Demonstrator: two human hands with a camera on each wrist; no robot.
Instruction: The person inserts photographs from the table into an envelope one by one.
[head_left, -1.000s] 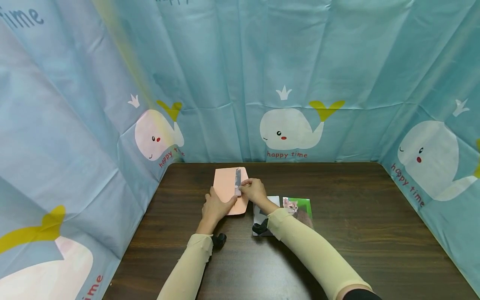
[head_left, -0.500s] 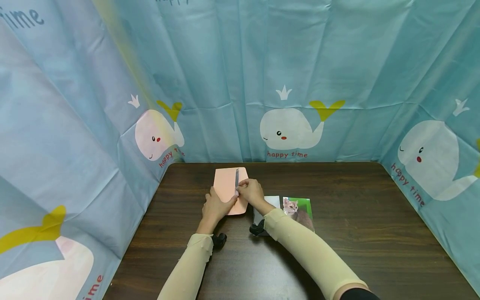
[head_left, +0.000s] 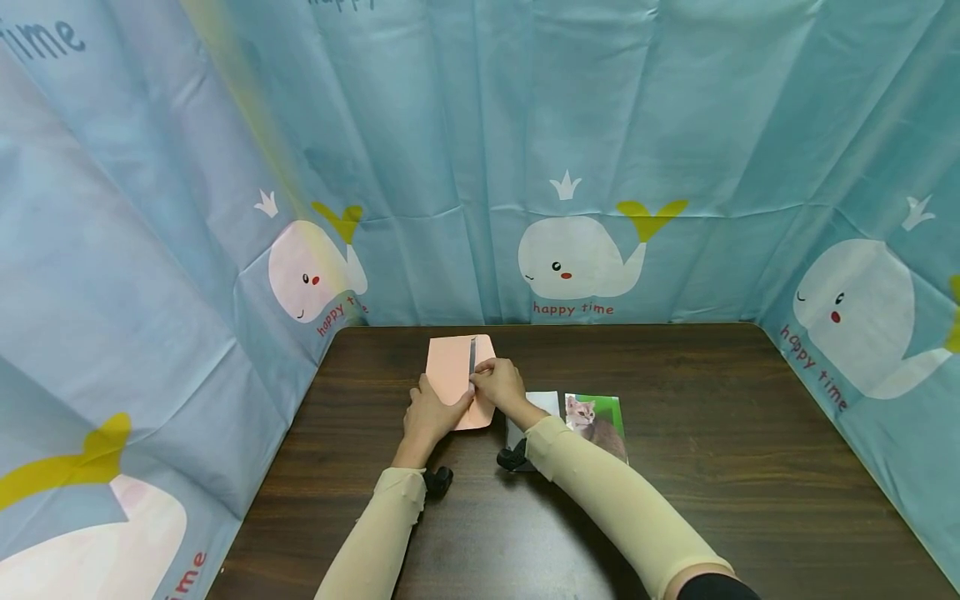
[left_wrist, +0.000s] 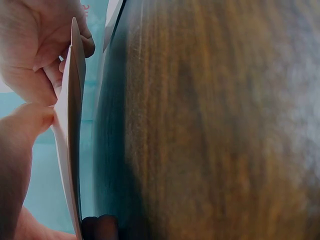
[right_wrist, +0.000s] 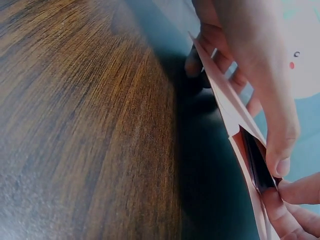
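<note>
Closest to me are the soft cream cloth sleeves (head_left: 378,533) on my arms. Past them, on the dark brown wooden surface (head_left: 750,467), a flat white and grey paper card (head_left: 543,404) lies partly under my right wrist, and just to its right is a flat picture card of a cat with a green back (head_left: 606,421). A bit farther on, my left hand (head_left: 429,414) grips a pale pink paper envelope (head_left: 447,362), thumb on top and fingers behind. My right hand (head_left: 504,385) comes in from the right and pinches a thin dark flat card (head_left: 472,353) in the envelope's slit. What matters most, I think, is how these two line up. The dark card's long side points away from me, just like the slit and the envelope's long side. The slit is near the envelope's right edge, so my right hand is the closer one, and my left thumb is just beside its fingertips. I can't tell how deep the card sits. Farthest off hangs a light blue curtain with white whales (head_left: 581,258) on it.
</note>
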